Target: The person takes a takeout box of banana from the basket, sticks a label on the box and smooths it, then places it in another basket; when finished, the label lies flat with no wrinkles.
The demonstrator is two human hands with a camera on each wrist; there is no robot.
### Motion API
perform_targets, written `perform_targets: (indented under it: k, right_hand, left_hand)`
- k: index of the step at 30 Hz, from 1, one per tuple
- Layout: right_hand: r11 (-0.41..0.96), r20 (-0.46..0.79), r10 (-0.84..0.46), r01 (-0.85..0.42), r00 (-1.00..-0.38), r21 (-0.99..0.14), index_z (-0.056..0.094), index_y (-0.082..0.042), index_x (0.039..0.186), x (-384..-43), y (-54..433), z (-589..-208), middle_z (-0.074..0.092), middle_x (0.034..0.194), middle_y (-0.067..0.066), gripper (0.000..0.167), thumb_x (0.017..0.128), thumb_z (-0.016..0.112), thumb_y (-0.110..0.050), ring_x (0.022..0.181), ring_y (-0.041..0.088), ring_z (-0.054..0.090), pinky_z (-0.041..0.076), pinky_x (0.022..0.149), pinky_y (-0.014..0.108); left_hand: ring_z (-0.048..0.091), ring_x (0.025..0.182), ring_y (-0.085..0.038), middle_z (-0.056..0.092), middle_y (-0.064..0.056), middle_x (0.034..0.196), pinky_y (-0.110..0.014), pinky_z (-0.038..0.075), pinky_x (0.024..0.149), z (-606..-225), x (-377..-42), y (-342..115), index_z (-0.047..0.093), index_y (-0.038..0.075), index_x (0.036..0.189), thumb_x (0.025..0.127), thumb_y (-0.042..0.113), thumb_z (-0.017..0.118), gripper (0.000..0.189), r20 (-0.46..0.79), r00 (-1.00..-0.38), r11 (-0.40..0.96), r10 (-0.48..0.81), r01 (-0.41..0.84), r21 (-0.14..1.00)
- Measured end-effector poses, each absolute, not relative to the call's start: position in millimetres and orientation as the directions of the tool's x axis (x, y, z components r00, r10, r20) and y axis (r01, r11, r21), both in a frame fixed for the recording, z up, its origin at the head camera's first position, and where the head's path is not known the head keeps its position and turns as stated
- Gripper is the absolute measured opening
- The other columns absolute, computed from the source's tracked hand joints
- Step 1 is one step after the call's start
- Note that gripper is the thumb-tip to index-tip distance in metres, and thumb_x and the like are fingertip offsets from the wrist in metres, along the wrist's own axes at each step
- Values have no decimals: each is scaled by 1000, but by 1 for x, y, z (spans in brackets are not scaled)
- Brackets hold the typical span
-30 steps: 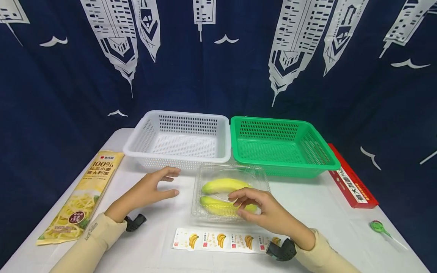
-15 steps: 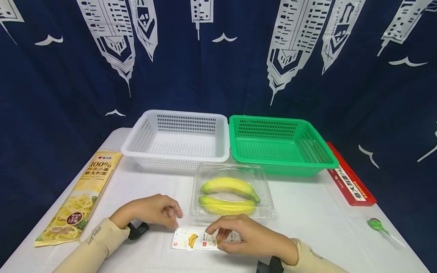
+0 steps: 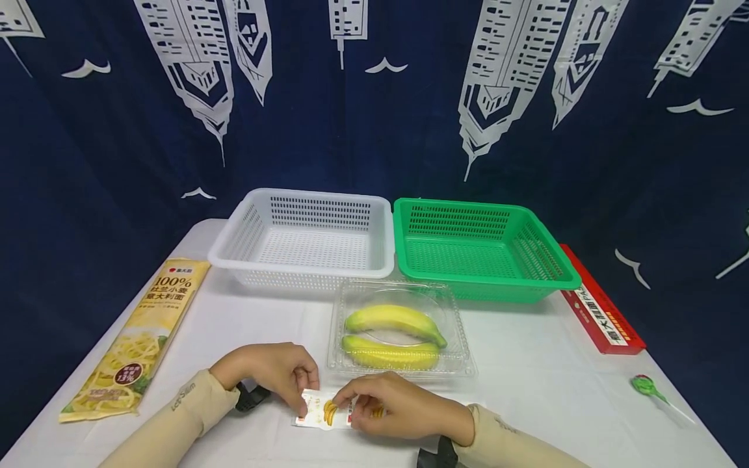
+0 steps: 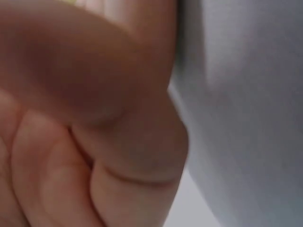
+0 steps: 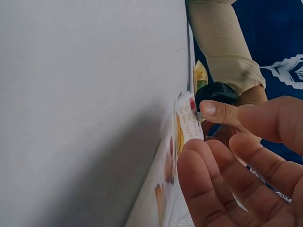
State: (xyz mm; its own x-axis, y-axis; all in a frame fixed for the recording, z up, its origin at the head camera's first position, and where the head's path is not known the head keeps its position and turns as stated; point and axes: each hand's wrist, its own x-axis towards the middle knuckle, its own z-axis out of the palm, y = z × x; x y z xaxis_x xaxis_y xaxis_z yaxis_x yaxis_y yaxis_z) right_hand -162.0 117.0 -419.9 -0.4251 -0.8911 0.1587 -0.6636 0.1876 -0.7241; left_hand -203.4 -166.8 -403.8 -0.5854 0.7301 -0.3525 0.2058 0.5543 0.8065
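Note:
A strip of banana-print stickers [image 3: 316, 415] lies on the white table in front of a clear plastic clamshell box [image 3: 459, 344] holding two bananas [image 3: 394, 320]. My left hand [image 3: 279, 369] pinches the strip's left end, its thumb on top; the right wrist view shows this sticker end [image 5: 189, 118] raised under the left thumb. Over the strip's right part, my right hand [image 3: 404, 406] hangs with loosely bent fingers, thumb and forefinger apart, fingertips right at the stickers. It hides that part from the head camera. Left-hand fingers [image 4: 132, 142] fill much of the left wrist view.
Behind the box stand a white basket [image 3: 301, 265] and a green basket [image 3: 497, 283]. A pasta packet [image 3: 134, 338] lies at left. On the right are a red pasta box [image 3: 605, 312] and a green lollipop [image 3: 646, 387]. A dark blue printed curtain [image 3: 374, 130] hangs behind.
Both hands have come down from beside and over the clamshell box to the sticker strip. The left hand has taken its left end; the right has moved left along it.

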Motion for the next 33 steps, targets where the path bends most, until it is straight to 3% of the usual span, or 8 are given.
perform_targets:
  k: [14, 20, 27, 33]
  right_hand:
    - [222, 95, -894, -617, -437, -755, 69, 2, 130, -162, 101, -429, 76, 118, 12, 29, 101, 70, 5, 92, -9, 63, 58, 81, 15]
    - [208, 120, -875, -586, -470, -783, 70, 2, 129, -162, 99, -438, 75, 114, 12, 30, 99, 70, 7, 89, -11, 59, 59, 79, 17]
    - [231, 96, -843, -516, -530, -825, 72, 1, 126, -162, 99, -442, 77, 113, 10, 27, 99, 69, 5, 86, -11, 57, 59, 77, 18]
    - [223, 77, -827, -452, -556, -864, 73, 1, 124, -163, 100, -442, 78, 113, 11, 24, 101, 69, 4, 86, -9, 57, 58, 78, 18]
  left_hand:
    - [58, 63, -1, 67, 8, 71, -14, 45, 62, -406, -210, -161, 75, 3, 95, 80, -8, 86, 21, -390, -514, 525, 764, 145, 839]
    - [61, 54, -2, 69, 5, 60, -14, 44, 56, -408, -210, -167, 73, 5, 80, 84, -5, 83, 15, -401, -516, 508, 757, 79, 858]
    - [64, 53, -3, 74, -6, 64, -14, 50, 58, -408, -211, -169, 74, -1, 74, 85, -3, 86, 16, -424, -481, 512, 768, 64, 856]
    - [65, 54, -3, 75, -4, 65, -14, 51, 57, -409, -210, -168, 73, -7, 73, 84, -4, 86, 17, -441, -445, 517, 779, 60, 854]
